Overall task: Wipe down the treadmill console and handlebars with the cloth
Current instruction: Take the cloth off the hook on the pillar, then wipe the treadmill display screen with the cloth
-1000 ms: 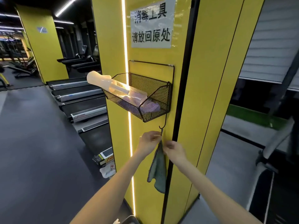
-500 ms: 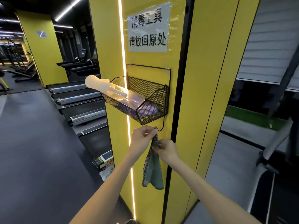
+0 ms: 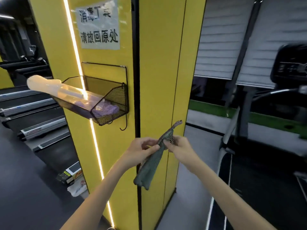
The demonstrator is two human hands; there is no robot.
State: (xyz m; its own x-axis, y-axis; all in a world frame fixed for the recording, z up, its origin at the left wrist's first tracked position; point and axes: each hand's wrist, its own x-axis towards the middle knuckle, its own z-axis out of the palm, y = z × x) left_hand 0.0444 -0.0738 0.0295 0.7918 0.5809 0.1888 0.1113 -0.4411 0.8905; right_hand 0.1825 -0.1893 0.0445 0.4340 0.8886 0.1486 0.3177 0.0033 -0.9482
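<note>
Grey-green cloth (image 3: 150, 165) in our hands — clear of the hook (image 3: 125, 125).
Left hand (image 3: 141, 150) and right hand (image 3: 178, 146) fingers pinch its top; the rest hangs before the yellow pillar (image 3: 154, 80).

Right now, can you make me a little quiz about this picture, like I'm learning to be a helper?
1. True or false: the cloth hangs on the hook.
2. What sticks out of the wire basket to the left? A) spray bottle B) broom C) shoe
3. Fill in: both hands hold the cloth near its ____ end.

Key:
1. False; the left hand and right hand hold it, off the hook.
2. A, the spray bottle.
3. Top.
</note>
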